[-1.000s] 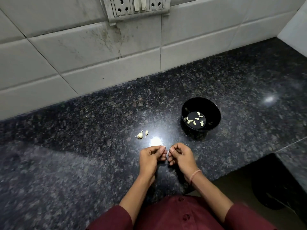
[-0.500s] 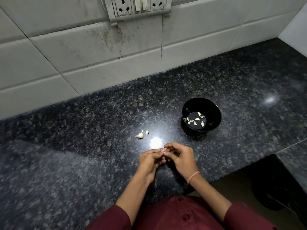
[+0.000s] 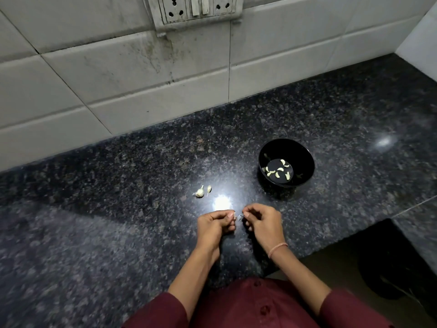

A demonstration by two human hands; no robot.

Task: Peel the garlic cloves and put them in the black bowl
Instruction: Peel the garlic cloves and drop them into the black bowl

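Observation:
My left hand and my right hand are close together above the dark granite counter, fingers curled. A small pale garlic clove shows at my left fingertips, and a thin scrap of skin sits at the pinched fingertips of my right hand. The black bowl stands further back and to the right, with several peeled cloves on its bottom. Two unpeeled garlic pieces lie on the counter beyond and to the left of my left hand.
A white tiled wall with a switch and socket plate runs behind the counter. The counter edge steps back at the lower right, where a dark round shape shows on the floor below.
My fingertips met half a second ago and have now drawn slightly apart, with a scrap of skin at the right fingertips. Bowl and loose garlic have not moved.

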